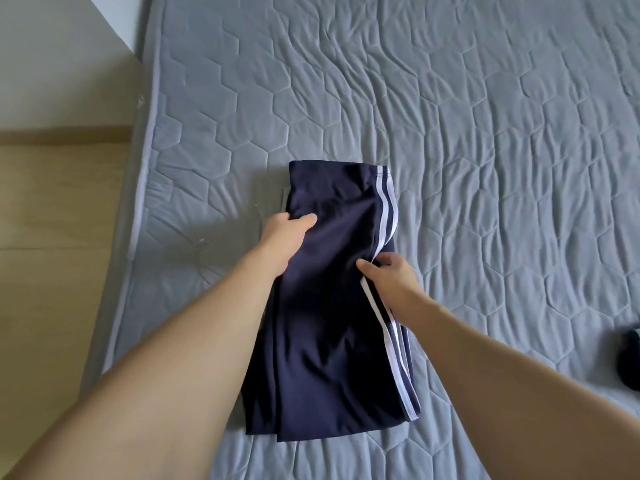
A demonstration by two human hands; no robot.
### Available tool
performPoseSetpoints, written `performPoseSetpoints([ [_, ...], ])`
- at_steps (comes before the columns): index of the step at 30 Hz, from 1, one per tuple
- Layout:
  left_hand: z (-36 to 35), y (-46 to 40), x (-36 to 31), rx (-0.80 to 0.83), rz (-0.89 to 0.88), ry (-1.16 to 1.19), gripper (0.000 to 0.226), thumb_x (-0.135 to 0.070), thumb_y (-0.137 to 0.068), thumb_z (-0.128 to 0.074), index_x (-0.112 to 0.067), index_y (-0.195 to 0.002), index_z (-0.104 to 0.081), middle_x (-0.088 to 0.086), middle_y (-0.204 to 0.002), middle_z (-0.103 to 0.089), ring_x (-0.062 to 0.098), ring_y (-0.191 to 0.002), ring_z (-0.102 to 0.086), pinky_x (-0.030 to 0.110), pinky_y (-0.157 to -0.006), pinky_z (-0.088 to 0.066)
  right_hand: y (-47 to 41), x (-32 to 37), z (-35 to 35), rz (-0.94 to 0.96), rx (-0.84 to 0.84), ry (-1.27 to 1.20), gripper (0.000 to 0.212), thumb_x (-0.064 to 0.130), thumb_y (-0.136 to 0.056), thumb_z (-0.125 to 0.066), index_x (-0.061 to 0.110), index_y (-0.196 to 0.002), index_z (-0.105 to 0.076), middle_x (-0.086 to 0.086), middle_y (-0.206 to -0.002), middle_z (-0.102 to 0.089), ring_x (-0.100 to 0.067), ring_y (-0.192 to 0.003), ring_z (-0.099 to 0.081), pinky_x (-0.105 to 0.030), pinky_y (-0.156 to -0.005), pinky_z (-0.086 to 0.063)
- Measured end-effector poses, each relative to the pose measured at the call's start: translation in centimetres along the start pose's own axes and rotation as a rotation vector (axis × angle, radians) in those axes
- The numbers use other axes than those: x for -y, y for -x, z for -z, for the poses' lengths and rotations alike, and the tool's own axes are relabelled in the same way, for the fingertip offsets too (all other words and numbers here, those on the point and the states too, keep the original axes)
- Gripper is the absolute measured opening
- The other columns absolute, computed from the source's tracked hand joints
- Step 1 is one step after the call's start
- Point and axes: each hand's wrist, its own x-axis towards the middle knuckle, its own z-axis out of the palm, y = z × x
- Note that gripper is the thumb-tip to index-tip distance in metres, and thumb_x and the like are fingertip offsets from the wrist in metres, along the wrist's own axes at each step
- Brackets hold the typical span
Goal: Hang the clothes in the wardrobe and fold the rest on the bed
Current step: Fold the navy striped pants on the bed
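Wide grey quilted bed [450,116] fills the view, its left edge running beside a wooden floor [59,220]. On the near-left part of it lies the navy trousers [329,323], white side stripes [386,209] running down the right edge, already doubled lengthwise with the far end turned over. Something pale peeks out under their far-left corner, too little showing to name. At the right edge of the frame sits a dark garment [628,358], mostly cut off.

Now the hands — the left hand [282,237] has its fingers curled round the left edge of the fabric, a proper grip, while the right hand [389,277] pinches the striped edge between thumb and fingers.

The step in hand looks like the crosswise fold. To do it well, both hands should lift evenly and carry the cloth so stripe lands on stripe. The fabric looks slippery and thin, so it may slide or bunch in the middle — a flat-palm smoothing after the lay-down would settle those ripples near the fold.
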Motion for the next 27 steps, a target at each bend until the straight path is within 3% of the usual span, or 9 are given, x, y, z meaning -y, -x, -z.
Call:
performPoseSetpoints([
  [3,-0.9,-1.1,-0.3,-0.042,-0.049,-0.183,0.015,-0.021,-0.092,-0.053,-0.006,-0.094,-0.052,0.001,-0.088,-0.053,0.021,-0.075,-0.049,0.027,-0.064,-0.038,-0.1,-1.5,0.0,-0.1,0.14,-0.152,0.023,0.031,-0.088,-0.064,0.012,-0.081,-0.053,-0.011,-0.07,-0.048,-0.021,-0.062,-0.047,-0.029,-0.058,-0.043],
  [4,-1.1,-1.2,-0.1,-0.069,-0.072,-0.215,0.014,-0.021,-0.094,-0.048,-0.006,-0.095,-0.05,0.002,-0.088,-0.052,0.021,-0.074,-0.045,0.029,-0.063,-0.037,-0.1,-1.9,0.2,-0.125,0.15,-0.175,0.024,0.032,-0.09,-0.063,0.012,-0.079,-0.053,-0.01,-0.069,-0.048,-0.021,-0.061,-0.047,-0.033,-0.059,-0.043],
  [10,-1.4,-1.4,0.5,-0.155,-0.135,-0.252,0.024,-0.028,-0.1,-0.037,-0.009,-0.113,-0.043,0.004,-0.106,-0.054,0.027,-0.092,-0.05,0.03,-0.076,-0.036,0.2,-2.4,2.2,-0.151,0.007,-0.401,0.021,0.025,-0.093,-0.059,0.009,-0.08,-0.053,-0.002,-0.062,-0.054,-0.009,-0.047,-0.053,-0.021,-0.045,-0.046],
  [11,-1.3,-1.6,0.6,-0.12,-0.124,-0.235,0.031,-0.032,-0.1,-0.039,-0.011,-0.122,-0.043,0.003,-0.114,-0.055,0.026,-0.1,-0.052,0.03,-0.081,-0.037,0.5,-2.5,2.1,-0.151,0.048,-0.359,0.018,0.023,-0.093,-0.059,0.009,-0.083,-0.053,-0.003,-0.067,-0.058,-0.01,-0.051,-0.057,-0.022,-0.047,-0.049],
  [13,-1.2,-1.6,0.7,-0.051,-0.085,-0.219,0.046,-0.043,-0.096,-0.045,-0.013,-0.131,-0.039,0.001,-0.126,-0.053,0.025,-0.112,-0.051,0.032,-0.09,-0.038,0.9,-2.5,1.2,-0.148,0.117,-0.24,0.014,0.017,-0.089,-0.063,0.007,-0.094,-0.053,-0.006,-0.084,-0.067,-0.018,-0.072,-0.066,-0.032,-0.067,-0.057],
  [15,-1.2,-1.2,1.4,-0.035,-0.032,-0.2,0.055,-0.049,-0.093,-0.048,-0.012,-0.132,-0.037,0.002,-0.13,-0.051,0.025,-0.115,-0.05,0.034,-0.095,-0.039,1.1,-1.9,0.4,-0.14,0.103,-0.122,0.021,0.012,-0.087,-0.065,0.012,-0.089,-0.045,-0.001,-0.086,-0.064,-0.021,-0.082,-0.065,-0.035,-0.08,-0.055],
  [20,-0.9,1.2,4.1,-0.043,0.018,-0.32,0.038,-0.037,-0.092,-0.051,-0.008,-0.116,-0.052,0.008,-0.113,-0.061,0.026,-0.095,-0.056,0.033,-0.082,-0.044,0.6,-0.5,0.2,-0.285,0.271,-0.125,0.025,0.012,-0.081,-0.071,0.003,-0.102,-0.063,-0.012,-0.089,-0.072,-0.027,-0.079,-0.07,-0.04,-0.075,-0.059],
  [24,-0.8,1.6,5.0,-0.079,-0.013,-0.396,0.023,-0.024,-0.099,-0.04,-0.007,-0.108,-0.052,0.015,-0.109,-0.061,0.03,-0.086,-0.053,0.032,-0.073,-0.038,0.3,-0.4,1.5,-0.121,0.0,0.026,0.012,0.015,-0.085,-0.064,0.014,-0.091,-0.054,-0.004,-0.083,-0.061,-0.017,-0.066,-0.059,-0.026,-0.059,-0.05],
  [27,-1.3,1.3,5.6,-0.07,0.003,-0.375,0.032,-0.028,-0.1,-0.039,-0.008,-0.122,-0.051,0.013,-0.12,-0.06,0.03,-0.101,-0.056,0.035,-0.086,-0.044,1.2,-1.4,1.6,-0.048,-0.026,0.107,0.026,0.027,-0.087,-0.064,0.016,-0.105,-0.048,0.001,-0.09,-0.057,-0.015,-0.074,-0.058,-0.028,-0.065,-0.05],
])
